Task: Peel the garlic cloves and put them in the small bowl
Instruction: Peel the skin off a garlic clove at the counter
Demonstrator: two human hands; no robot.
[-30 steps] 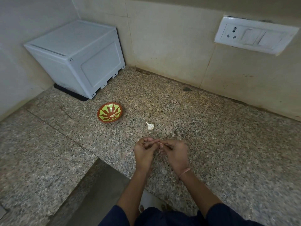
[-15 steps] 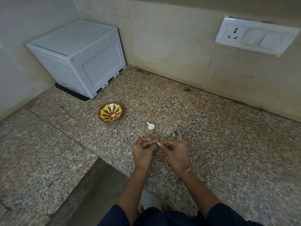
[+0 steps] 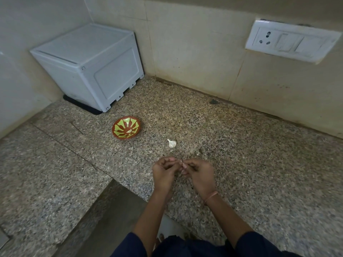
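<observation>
You are mid-peel. Your left hand and right hand meet above the speckled granite surface, the fingers of both curled in and pinching a small pale garlic clove between their tips. How much skin remains is too small to tell. A white papery garlic piece lies just beyond your hands, and the small orange-and-green patterned bowl sits farther left. Next, you'd likely strip the last skin, then reach forward-left and drop the clove in the bowl.
</observation>
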